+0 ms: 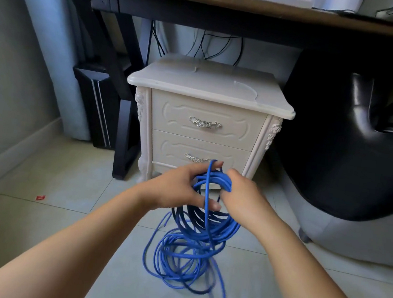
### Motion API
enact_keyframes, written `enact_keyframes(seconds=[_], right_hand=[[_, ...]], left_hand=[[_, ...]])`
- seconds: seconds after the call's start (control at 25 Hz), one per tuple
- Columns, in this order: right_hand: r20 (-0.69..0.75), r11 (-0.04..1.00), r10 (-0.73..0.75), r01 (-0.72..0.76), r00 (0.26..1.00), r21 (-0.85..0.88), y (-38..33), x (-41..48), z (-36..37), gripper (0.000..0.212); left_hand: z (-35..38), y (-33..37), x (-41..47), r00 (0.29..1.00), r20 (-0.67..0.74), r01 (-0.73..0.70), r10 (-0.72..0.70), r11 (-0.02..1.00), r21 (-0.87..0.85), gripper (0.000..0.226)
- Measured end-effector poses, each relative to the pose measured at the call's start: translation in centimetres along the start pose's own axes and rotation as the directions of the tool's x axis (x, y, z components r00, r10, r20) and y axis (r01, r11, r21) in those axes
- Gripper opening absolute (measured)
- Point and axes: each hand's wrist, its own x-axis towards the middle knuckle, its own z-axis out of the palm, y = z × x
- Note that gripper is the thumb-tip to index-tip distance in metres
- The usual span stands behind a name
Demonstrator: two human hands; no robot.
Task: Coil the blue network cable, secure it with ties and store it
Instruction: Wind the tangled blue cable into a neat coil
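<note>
Blue network cable [213,183] gathered into a rough bunch at lower centre of the frame, held up in front of the white cabinet [211,87]. Left hand [177,188] wrapped round the bunch from the left, fingers over the top, thumb underneath. Right hand [242,197] closed on the same bunch from the right, fingertips tucked in among the strands. Hand close against hand, only the cable between.

Below the grip, loose loops hanging down, long axis roughly vertical in the frame, sagging into a sprawled pile on the tiled floor [67,184] at bottom centre. Not yet a neat coil, so judged early in the coiling step. All the slack downward from the hands and toward the bottom edge of the frame, about equally near to either. Probably one hand to keep the bunch, the other to drop straight down for the next loop.

Up and beyond the hands, on the cabinet top, thin pale strips [250,88], possibly the ties, too faint to be sure. Lower drawer [214,150] just behind the hands, closed.
</note>
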Motion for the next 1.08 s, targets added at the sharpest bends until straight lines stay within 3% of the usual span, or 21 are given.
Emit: enact_keyframes(seconds=[0.08,0.2,0.36,0.44,0.48,0.52,0.6,0.64,0.72,0.8,0.88,0.92,0.96,1.0,1.04,1.08], right_hand=[[0.021,0.999,-0.040,0.040,0.999,0.029,-0.3,-0.2,0.5,0.015],[0.030,0.972,-0.051,0.043,0.998,0.232,-0.4,-0.1,1.1,0.017],[0.188,0.791,-0.124,-0.018,0.974,0.612,-0.9,-0.5,1.1,0.036],[0.232,0.603,-0.206,-0.063,0.951,0.795,-1.0,-0.2,0.9,0.055],[0.221,0.456,-0.190,-0.113,0.957,0.883,-1.0,0.1,0.6,0.059],[0.213,0.289,-0.144,-0.164,0.966,0.943,-0.7,0.7,0.1,0.056],[0.214,0.033,0.012,-0.214,0.977,0.976,-0.3,1.6,-1.4,0.021],[0.230,-0.057,0.090,-0.226,0.969,0.972,0.1,2.0,-1.9,0.011],[0.251,-0.145,0.270,-0.218,0.930,0.965,1.3,2.3,-2.2,0.025],[0.244,-0.050,0.428,-0.247,0.870,0.968,2.8,2.6,-2.1,0.026],[0.253,0.130,0.470,-0.350,0.846,0.928,3.8,2.5,-2.4,0.020],[0.231,0.293,0.489,-0.408,0.841,0.865,3.9,2.3,-2.7,0.015],[0.163,0.531,0.507,-0.456,0.846,0.714,3.9,2.2,-2.8,0.016],[0.041,0.738,0.510,-0.462,0.859,0.491,3.7,2.0,-2.8,0.029],[-0.103,0.867,0.441,-0.394,0.891,0.306,3.1,1.7,-2.9,0.049],[-0.179,0.926,0.316,-0.262,0.932,0.270,2.2,1.3,-3.0,0.068]], left_hand=[[-0.1,-0.4,0.1,0.999,-0.031,-0.010,0.012,0.997,0.070,0.071],[-0.7,-0.5,0.0,0.987,-0.151,-0.017,0.053,0.972,0.233,0.044],[-1.2,-0.3,-0.2,0.981,-0.151,-0.058,0.124,0.923,0.381,0.044],[-1.7,-0.2,-0.3,0.975,-0.172,-0.066,0.144,0.917,0.393,0.049],[-2.1,-0.2,-0.3,0.966,-0.209,-0.064,0.153,0.923,0.380,0.048],[-2.5,-0.4,-0.3,0.954,-0.257,-0.052,0.153,0.931,0.362,0.046],[-3.4,-1.0,-0.4,0.921,-0.361,-0.016,0.143,0.943,0.331,0.037],[-3.8,-1.4,-0.4,0.901,-0.408,-0.007,0.144,0.948,0.318,0.034],[-4.6,-2.0,-0.6,0.860,-0.488,-0.014,0.150,0.962,0.271,0.031],[-5.1,-2.0,-0.9,0.818,-0.548,-0.044,0.173,0.969,0.241,0.030],[-5.6,-1.6,-1.4,0.776,-0.599,-0.079,0.199,0.972,0.221,0.029],[-5.8,-1.4,-1.6,0.762,-0.613,-0.097,0.208,0.973,0.210,0.029],[-5.9,-1.1,-1.8,0.757,-0.617,-0.114,0.216,0.973,0.201,0.029],[-5.9,-0.9,-2.0,0.760,-0.610,-0.129,0.223,0.972,0.195,0.030],[-5.8,-0.7,-2.1,0.774,-0.592,-0.139,0.226,0.972,0.190,0.031],[-5.6,-0.5,-2.1,0.793,-0.565,-0.147,0.228,0.972,0.186,0.031]])
